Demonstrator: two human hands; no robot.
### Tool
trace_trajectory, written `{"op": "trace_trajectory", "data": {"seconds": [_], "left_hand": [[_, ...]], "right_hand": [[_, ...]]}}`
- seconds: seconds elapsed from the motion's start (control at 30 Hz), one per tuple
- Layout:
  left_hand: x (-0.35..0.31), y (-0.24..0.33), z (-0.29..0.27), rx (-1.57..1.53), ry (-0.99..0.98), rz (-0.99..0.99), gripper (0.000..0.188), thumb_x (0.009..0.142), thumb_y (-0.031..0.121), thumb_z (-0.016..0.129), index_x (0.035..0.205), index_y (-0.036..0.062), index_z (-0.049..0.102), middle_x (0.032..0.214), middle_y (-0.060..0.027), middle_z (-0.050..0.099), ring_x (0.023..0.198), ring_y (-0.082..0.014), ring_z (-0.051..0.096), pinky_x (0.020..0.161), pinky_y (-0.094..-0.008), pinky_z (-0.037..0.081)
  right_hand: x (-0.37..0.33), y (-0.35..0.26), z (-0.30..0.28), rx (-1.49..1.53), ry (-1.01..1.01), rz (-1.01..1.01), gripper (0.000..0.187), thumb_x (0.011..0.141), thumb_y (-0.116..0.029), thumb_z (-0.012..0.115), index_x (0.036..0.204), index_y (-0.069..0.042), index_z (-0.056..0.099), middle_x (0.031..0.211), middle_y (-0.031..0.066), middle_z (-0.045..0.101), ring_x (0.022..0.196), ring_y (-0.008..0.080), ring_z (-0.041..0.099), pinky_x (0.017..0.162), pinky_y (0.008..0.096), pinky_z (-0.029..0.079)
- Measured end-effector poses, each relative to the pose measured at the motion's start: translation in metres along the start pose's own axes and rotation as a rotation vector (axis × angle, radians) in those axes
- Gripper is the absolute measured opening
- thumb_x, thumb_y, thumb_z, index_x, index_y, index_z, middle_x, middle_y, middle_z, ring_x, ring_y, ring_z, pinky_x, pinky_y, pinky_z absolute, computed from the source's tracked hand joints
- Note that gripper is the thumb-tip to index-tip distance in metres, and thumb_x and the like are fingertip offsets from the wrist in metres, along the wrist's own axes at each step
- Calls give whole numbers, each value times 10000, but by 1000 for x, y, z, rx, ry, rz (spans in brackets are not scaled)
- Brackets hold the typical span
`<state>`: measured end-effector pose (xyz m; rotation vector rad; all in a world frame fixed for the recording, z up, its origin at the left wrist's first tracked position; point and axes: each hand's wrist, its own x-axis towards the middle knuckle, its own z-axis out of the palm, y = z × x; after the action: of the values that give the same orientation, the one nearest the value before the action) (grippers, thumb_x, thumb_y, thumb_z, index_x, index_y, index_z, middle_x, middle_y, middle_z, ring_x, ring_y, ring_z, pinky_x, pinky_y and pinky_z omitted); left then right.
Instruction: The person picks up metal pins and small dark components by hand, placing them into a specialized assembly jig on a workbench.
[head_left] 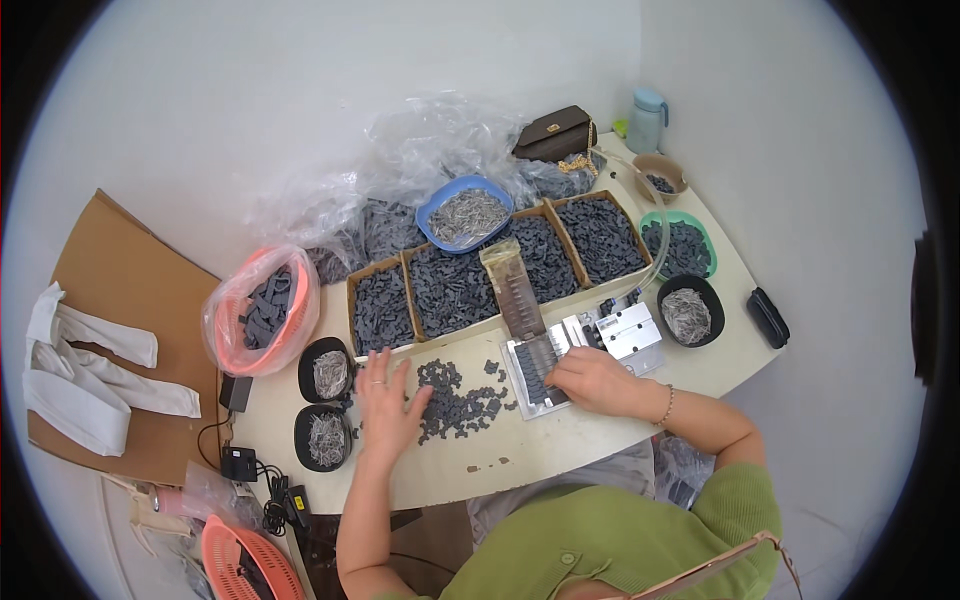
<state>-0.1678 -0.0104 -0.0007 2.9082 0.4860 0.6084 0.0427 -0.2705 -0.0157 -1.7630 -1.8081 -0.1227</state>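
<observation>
Left of the metal fixture (632, 330), my left hand (392, 415) is palm down with fingers spread, grasping nothing, at the far side of a loose scatter of small dark grey parts (460, 408) that lies between it and the fixture. My right hand (595, 382) is at the fixture's near left end, fingertips bunched beside a row of dark parts (534, 372); I cannot tell whether they pinch one. Working well here, I judge, calls for light fingertip pressure so the row lies even, with the loose parts spread thinly beside the fixture.
</observation>
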Motion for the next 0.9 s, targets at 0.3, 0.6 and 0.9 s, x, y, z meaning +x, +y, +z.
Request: {"op": "trace_trajectory", "data": {"seconds": [0.3, 0.6, 0.9], "left_hand": [[-4, -33, -12, 38, 34, -92, 455, 795, 240, 720, 1179, 32, 592, 1361, -212, 429, 1316, -403, 336, 1085, -516, 233], [-1, -46, -23, 88, 145, -134, 380, 812, 138, 667, 1156, 0, 583, 1284, -213, 493, 1209, -383, 444, 1027, -479, 320], [6, -132, -24, 161, -23, -375, 172, 794, 77, 641, 936, -10, 683, 885, -194, 629, 870, -367, 599, 783, -432, 477]], "right_hand": [[6, -4, 4, -179, -59, 50, 96, 719, -71, 653, 798, -70, 598, 783, 58, 526, 761, 246, 526, 674, 342, 451], [-14, 8, -57, -91, 223, 277, 92, 715, -43, 634, 788, -53, 580, 842, 103, 553, 839, 296, 550, 731, 409, 449], [-75, 31, -93, -548, 270, 473, 338, 684, -56, 689, 1017, -41, 630, 1051, 135, 599, 974, 328, 562, 828, 429, 444]]}}
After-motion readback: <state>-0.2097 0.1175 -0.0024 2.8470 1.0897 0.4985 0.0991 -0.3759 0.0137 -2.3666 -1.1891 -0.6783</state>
